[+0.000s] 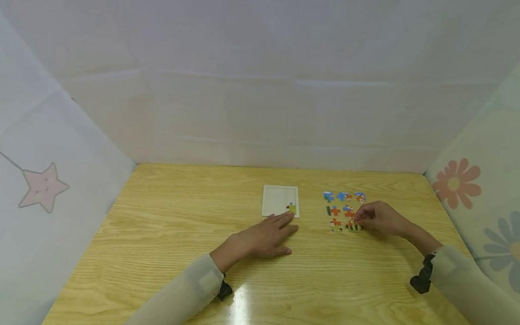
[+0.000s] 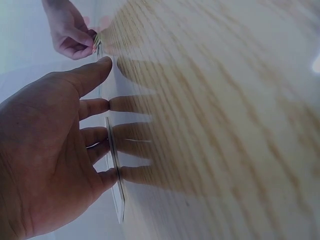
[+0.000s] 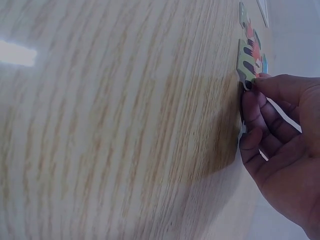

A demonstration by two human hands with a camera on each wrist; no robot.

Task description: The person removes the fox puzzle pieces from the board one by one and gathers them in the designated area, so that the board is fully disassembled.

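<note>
My left hand (image 1: pixel 266 236) rests with spread, straight fingers at the near edge of a white puzzle tray (image 1: pixel 275 199); in the left wrist view its fingertips touch the tray's rim and the table. One puzzle piece (image 1: pixel 292 208) with green and blue colouring lies in the tray's near right corner. To the right, my right hand (image 1: pixel 381 219) pinches the corner of a green puzzle piece (image 3: pixel 247 62) with dark shapes, between thumb and forefinger. That piece is at the near right of a group of loose puzzle pieces (image 1: pixel 335 211), and its other fingers are curled.
The loose pieces lie in rows on the wooden table (image 1: pixel 171 226), right of the tray. Pale cloth walls rise behind and at both sides, with a pink star (image 1: pixel 45 187) on the left and flowers (image 1: pixel 457 183) on the right.
</note>
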